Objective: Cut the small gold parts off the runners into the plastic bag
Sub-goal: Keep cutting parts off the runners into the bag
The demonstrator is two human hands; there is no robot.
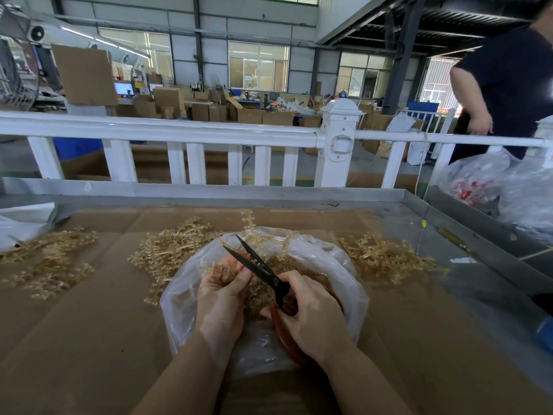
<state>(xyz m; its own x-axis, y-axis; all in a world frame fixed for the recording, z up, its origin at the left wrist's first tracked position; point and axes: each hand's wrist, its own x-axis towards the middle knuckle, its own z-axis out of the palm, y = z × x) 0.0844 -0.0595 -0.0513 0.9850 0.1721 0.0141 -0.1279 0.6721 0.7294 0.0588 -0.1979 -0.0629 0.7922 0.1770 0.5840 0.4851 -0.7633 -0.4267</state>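
Centrally, at lower middle of the frame, the left hand (223,290) pinched a translucent gold plastic runner with small parts (214,269) between thumb and fingers, its long axis running toward upper left. The right hand (308,313) curled round the handles of black-bladed scissors (257,263), blades spread and pointing to upper left, tips just beyond the runner; the right hand was thus the cutting side, the runner lying left of the blades. Both sat over the open clear plastic bag (344,265), which held a heap of cut gold parts and seemed to line a red-brown bowl (287,339). Loose piles of uncut gold runners (176,247) lay on the brown cardboard sheet (89,324) at left, centre and right. A white railing (167,130) crossed mid-frame; warehouse cartons and another person stood beyond.
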